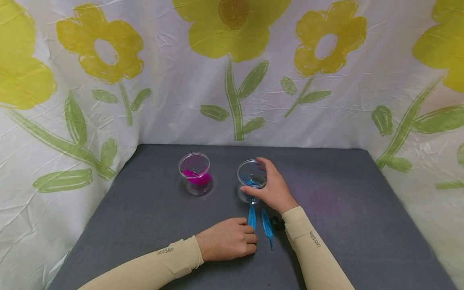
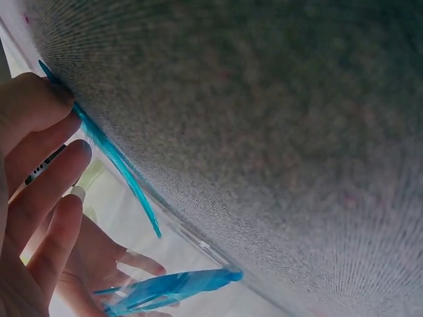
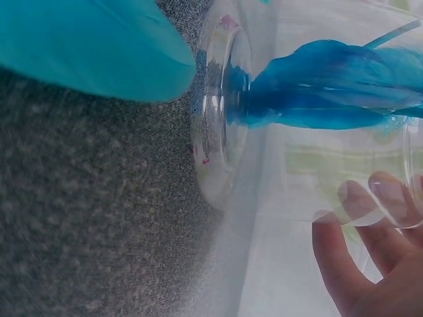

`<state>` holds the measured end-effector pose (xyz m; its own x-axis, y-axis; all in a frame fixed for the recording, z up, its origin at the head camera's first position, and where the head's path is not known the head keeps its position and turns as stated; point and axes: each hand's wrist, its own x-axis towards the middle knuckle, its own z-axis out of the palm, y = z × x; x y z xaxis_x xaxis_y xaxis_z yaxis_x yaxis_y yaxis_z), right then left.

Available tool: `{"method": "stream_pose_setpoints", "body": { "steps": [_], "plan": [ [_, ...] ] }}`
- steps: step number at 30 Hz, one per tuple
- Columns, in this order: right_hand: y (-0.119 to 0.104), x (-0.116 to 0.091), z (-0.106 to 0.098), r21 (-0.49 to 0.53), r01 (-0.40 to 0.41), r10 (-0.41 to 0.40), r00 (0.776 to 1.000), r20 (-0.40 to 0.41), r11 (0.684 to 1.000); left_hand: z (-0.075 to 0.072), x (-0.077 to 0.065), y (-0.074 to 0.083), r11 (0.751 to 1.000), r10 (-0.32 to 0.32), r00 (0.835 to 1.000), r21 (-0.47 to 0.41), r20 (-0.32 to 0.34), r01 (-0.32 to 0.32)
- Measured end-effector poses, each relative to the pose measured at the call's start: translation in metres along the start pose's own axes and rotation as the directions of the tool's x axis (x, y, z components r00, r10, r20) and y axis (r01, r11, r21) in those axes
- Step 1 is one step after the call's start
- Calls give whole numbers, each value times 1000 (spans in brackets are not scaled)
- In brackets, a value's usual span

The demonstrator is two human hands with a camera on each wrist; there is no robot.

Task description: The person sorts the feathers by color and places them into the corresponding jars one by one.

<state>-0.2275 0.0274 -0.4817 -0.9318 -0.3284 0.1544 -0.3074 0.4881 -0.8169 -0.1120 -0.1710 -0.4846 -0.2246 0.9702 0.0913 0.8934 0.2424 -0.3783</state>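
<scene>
My right hand (image 1: pixel 273 187) grips the clear plastic cup (image 1: pixel 251 162) on its right side, thumb in front and fingers behind. Blue feathers (image 3: pixel 330 86) lie inside this cup, which stands on the table in the head view. Just in front of it, my left hand (image 1: pixel 230 239) pinches a blue feather (image 2: pixel 112 152) near one end, between thumb and finger, at the cloth. Between the two hands a second loose blue feather (image 1: pixel 267 225) lies on the table. Close to the right wrist camera, a blue feather (image 3: pixel 86 46) fills the upper left corner.
To the left stands another clear cup (image 1: pixel 194 155) with bright pink feathers (image 1: pixel 199 178) in it. Grey cloth (image 1: pixel 145 213) covers the table. White curtains (image 1: pixel 163 100) with painted yellow flowers hang behind and at both sides.
</scene>
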Motion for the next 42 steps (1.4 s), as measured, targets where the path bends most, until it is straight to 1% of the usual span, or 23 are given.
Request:
{"method": "stream_pose_setpoints", "body": {
  "steps": [3, 8, 14, 19, 22, 24, 26, 28, 30, 33, 35, 37, 40, 42],
  "plan": [
    [0, 0, 0, -4, 6, -6, 1000, -7, 1000, 0, 1, 1, 1000, 3, 1000, 7, 7, -3],
    [0, 1, 1, -2, 6, -6, 1000, -7, 1000, -3, 3, 3, 1000, 25, 1000, 14, 5, -25],
    [0, 1, 1, -3, 1, -1, 1000, -4, 1000, -6, 5, 6, 999, 44, 999, 1, 16, -44],
    [0, 1, 1, 1, 4, -4, 1000, -7, 1000, -7, 5, 6, 999, 41, 999, -16, 19, -41],
    [0, 1, 1, 0, 2, -2, 1000, -8, 1000, -5, 3, 5, 999, 28, 1000, -30, 10, -27],
    [0, 1, 1, -1, -1, 1, 1000, -9, 1000, -5, 2, 4, 999, 6, 1000, -52, -10, -6],
    [0, 1, 1, -4, -2, 1, 1000, -11, 1000, -5, 0, 3, 994, -33, 998, -107, -44, 28],
    [0, 1, 1, -8, -2, 2, 1000, -12, 1000, -6, -1, 0, 980, -83, 993, -186, -89, 66],
    [0, 1, 1, -11, -3, 3, 1000, -12, 1000, -9, -2, -4, 952, -139, 981, -290, -139, 94],
    [0, 0, 1, -14, -4, 4, 1000, -10, 1000, -14, -2, -11, 912, -211, 952, -395, -223, 109],
    [0, 0, 1, -16, -6, 6, 1000, -10, 1000, -19, -2, -16, 888, -253, 928, -447, -273, 111],
    [0, 1, 1, -17, -7, 7, 1000, -11, 1000, -24, -2, -20, 867, -295, 900, -485, -319, 113],
    [0, 1, 1, -18, -1, 1, 1000, -12, 1000, -31, -2, -27, 825, -360, 860, -553, -361, 113],
    [1, 1, 1, -17, 6, -6, 1000, -12, 1000, -35, -2, -31, 792, -404, 834, -600, -377, 112]
  ]
}}
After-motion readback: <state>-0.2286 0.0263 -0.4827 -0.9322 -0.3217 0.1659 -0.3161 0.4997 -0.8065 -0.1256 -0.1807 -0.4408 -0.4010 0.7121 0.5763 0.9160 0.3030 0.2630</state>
